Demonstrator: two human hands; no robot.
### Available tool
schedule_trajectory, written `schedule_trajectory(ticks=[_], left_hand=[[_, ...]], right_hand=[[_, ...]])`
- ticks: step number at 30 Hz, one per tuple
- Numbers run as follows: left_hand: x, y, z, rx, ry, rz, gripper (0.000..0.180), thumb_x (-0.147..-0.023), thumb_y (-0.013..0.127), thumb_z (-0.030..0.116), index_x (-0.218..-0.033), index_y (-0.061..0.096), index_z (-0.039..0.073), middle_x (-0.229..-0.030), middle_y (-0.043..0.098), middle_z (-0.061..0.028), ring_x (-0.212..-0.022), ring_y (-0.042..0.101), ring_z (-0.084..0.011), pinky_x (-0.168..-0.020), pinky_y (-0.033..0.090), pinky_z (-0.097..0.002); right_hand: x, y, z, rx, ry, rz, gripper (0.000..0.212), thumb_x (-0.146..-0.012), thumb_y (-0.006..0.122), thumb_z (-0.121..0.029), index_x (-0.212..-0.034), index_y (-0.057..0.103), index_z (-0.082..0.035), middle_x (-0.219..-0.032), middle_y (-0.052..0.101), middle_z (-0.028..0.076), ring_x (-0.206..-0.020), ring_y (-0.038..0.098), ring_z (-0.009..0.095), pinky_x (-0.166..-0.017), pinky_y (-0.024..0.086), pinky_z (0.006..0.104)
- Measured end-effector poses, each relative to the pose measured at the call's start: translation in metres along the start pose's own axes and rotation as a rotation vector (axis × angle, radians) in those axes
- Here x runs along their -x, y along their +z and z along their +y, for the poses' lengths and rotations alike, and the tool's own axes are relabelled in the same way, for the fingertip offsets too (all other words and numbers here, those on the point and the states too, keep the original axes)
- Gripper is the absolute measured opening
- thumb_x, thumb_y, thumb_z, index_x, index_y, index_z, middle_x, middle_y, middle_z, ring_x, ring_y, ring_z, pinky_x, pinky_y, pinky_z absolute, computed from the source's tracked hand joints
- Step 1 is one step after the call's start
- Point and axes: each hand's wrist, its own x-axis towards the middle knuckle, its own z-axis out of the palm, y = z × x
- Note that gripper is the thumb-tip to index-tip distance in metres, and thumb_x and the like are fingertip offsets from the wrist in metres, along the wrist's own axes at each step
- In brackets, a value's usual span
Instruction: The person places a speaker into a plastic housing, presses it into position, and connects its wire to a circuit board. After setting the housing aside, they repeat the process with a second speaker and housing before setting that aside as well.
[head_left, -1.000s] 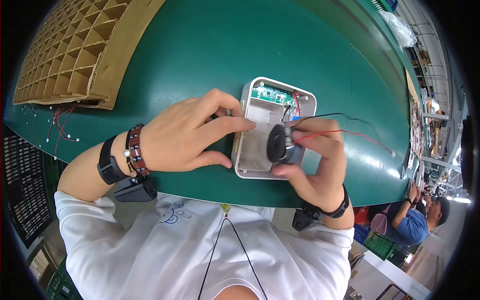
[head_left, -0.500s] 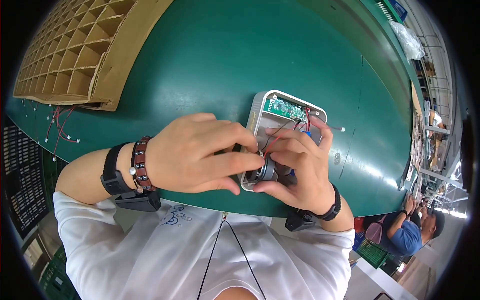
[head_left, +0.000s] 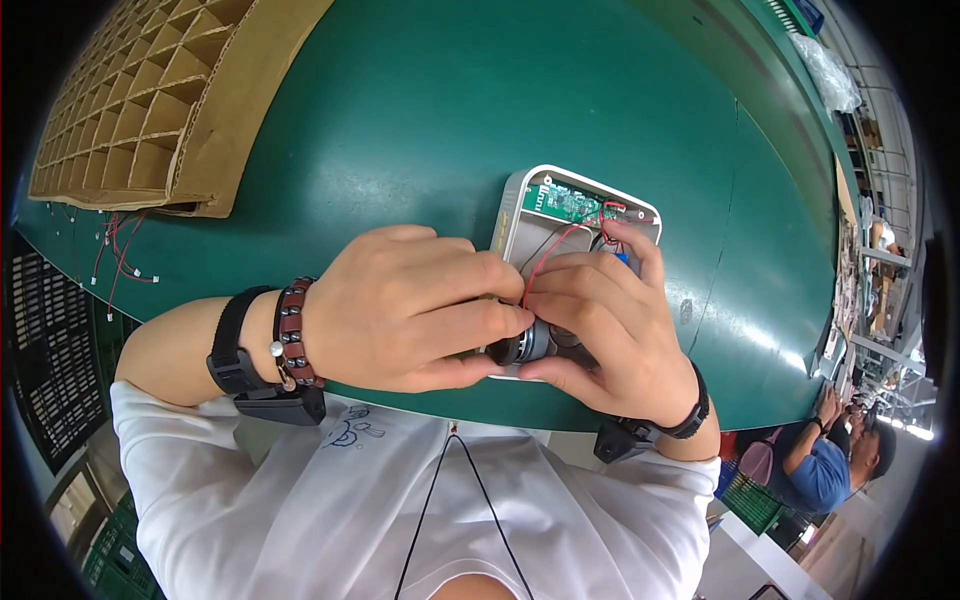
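Note:
A white plastic housing [head_left: 510, 205] lies open on the bench in front of me, a green circuit board [head_left: 560, 203] along its far end. At its near end sits a round dark part like a small speaker [head_left: 524, 345], partly covered by my fingers. My left hand [head_left: 410, 315] closes on the speaker's left side, fingertips above and thumb below. From the right, my right hand [head_left: 618, 325] reaches over the housing with thumb and fingers around the speaker. A red wire [head_left: 546, 255] loops from the board toward both hands' fingertips. Something blue shows beneath my right fingers.
A cardboard box with dividers [head_left: 205, 165] stands at the far left. Several loose red wires with white plugs [head_left: 122, 250] lie beside it at the bench edge. A clear plastic bag [head_left: 828, 72] is at the far right. Another person [head_left: 825, 465] sits at the right.
My left thumb has closed in against the speaker. My right fingers have shifted toward my left fingertips, and the red wire now arches higher above the housing.

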Motion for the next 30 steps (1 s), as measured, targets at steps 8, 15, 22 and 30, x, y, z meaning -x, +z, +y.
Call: schedule_trajectory(ticks=[8, 15, 22, 30], left_hand=[[-0.002, -0.006, -0.014, 0.025, -0.011, -0.048, 0.044, -0.065, 0.074, 0.036, -0.094, 0.056, 0.01, -0.1, 0.057, -0.0043, -0.068, 0.054, -0.019, -0.056, 0.042, -0.0305], [0.0, -0.007, -0.011, 0.022, -0.042, -0.028, 0.037, -0.064, 0.073, 0.034, -0.086, 0.056, 0.009, -0.1, 0.056, -0.0038, -0.071, 0.055, -0.0199, -0.058, 0.043, -0.0308], [0.003, -0.003, -0.011, -0.002, -0.055, 0.009, 0.033, -0.061, 0.073, 0.033, -0.076, 0.056, 0.01, -0.097, 0.056, -0.0035, -0.073, 0.054, -0.0205, -0.059, 0.043, -0.0305], [0.001, -0.001, -0.007, -0.018, -0.064, 0.057, 0.028, -0.051, 0.071, 0.026, -0.069, 0.055, 0.011, -0.087, 0.053, -0.0002, -0.074, 0.053, -0.0189, -0.058, 0.043, -0.0299]], right_hand=[[0.003, 0.005, -0.002, -0.004, 0.04, -0.017, 0.037, -0.065, 0.073, -0.034, -0.083, 0.057, -0.006, -0.084, 0.061, 0.005, -0.085, 0.06, 0.023, -0.093, 0.031, 0.0484], [0.003, 0.007, 0.001, -0.023, 0.03, 0.029, 0.038, -0.063, 0.074, -0.035, -0.082, 0.058, -0.006, -0.082, 0.061, 0.004, -0.083, 0.06, 0.021, -0.092, 0.032, 0.0482], [0.002, 0.011, 0.001, -0.028, 0.075, 0.031, 0.038, -0.063, 0.072, -0.037, -0.081, 0.061, -0.006, -0.081, 0.061, 0.003, -0.083, 0.06, 0.021, -0.093, 0.03, 0.0482], [-0.001, 0.011, -0.007, 0.059, 0.122, 0.001, 0.038, -0.065, 0.071, -0.039, -0.081, 0.061, -0.006, -0.079, 0.06, 0.002, -0.082, 0.059, 0.02, -0.097, 0.023, 0.0508]])
